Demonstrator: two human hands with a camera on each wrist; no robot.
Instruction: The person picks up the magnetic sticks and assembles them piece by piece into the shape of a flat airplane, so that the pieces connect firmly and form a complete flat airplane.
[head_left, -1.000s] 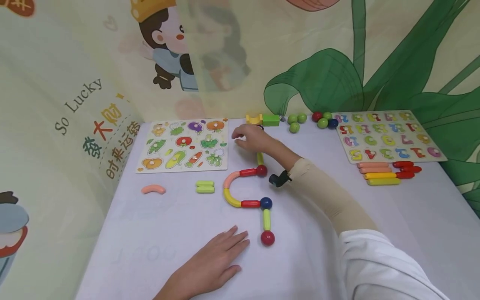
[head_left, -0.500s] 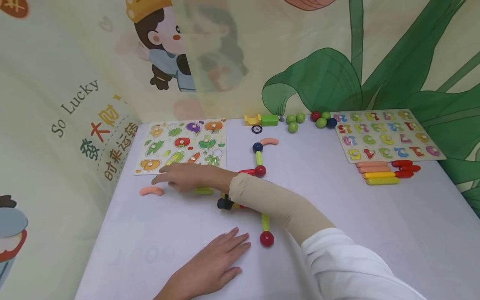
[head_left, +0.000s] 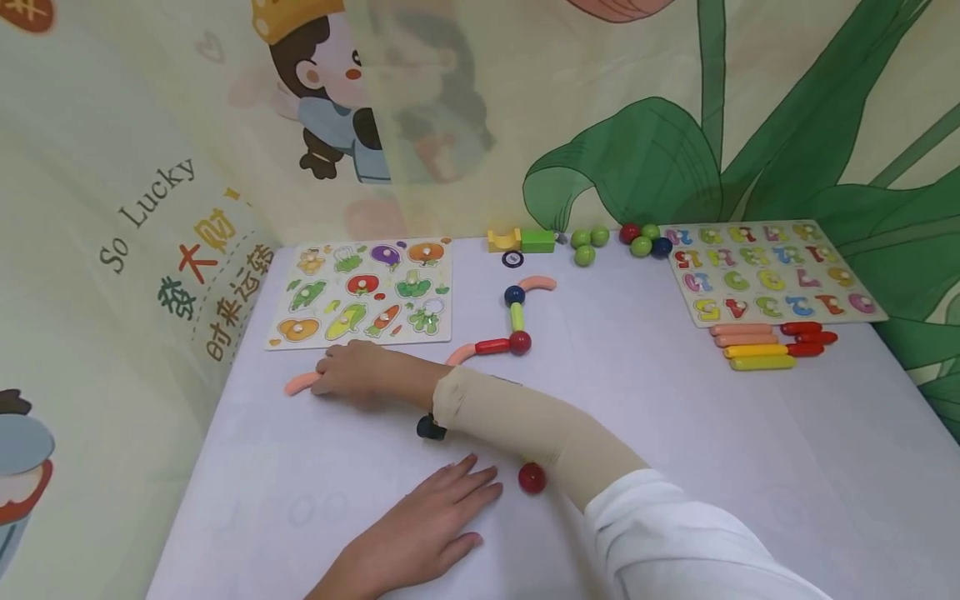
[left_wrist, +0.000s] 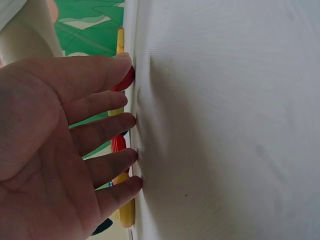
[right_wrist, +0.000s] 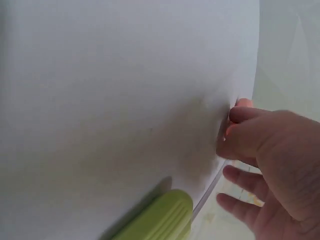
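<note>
My right hand (head_left: 352,371) pinches a pink curved magnetic stick (head_left: 302,383) by its right end, between thumb and index finger, at the table near the vegetable puzzle board (head_left: 276,343). In the right wrist view, green sticks (right_wrist: 159,217) lie beside this hand. My left hand (head_left: 423,529) rests on the table with its fingers spread, left of a red ball (head_left: 532,477). Beyond my right arm, a chain joins a red stick (head_left: 492,346), another red ball (head_left: 520,342), a light green stick (head_left: 517,317), a blue ball (head_left: 514,295) and a pink curved stick (head_left: 537,283). My right forearm hides the chain's middle.
At the back stand yellow and green blocks (head_left: 537,242), a small dark ring (head_left: 512,259) and several green balls (head_left: 584,255). A number puzzle board (head_left: 795,313) lies at the right. Pink, yellow and red sticks (head_left: 762,363) lie in front of it.
My right hand has moved from the chain's far end to the left front and taken hold of the left pink curved stick, tilting it slightly. The left hand has stayed put.
</note>
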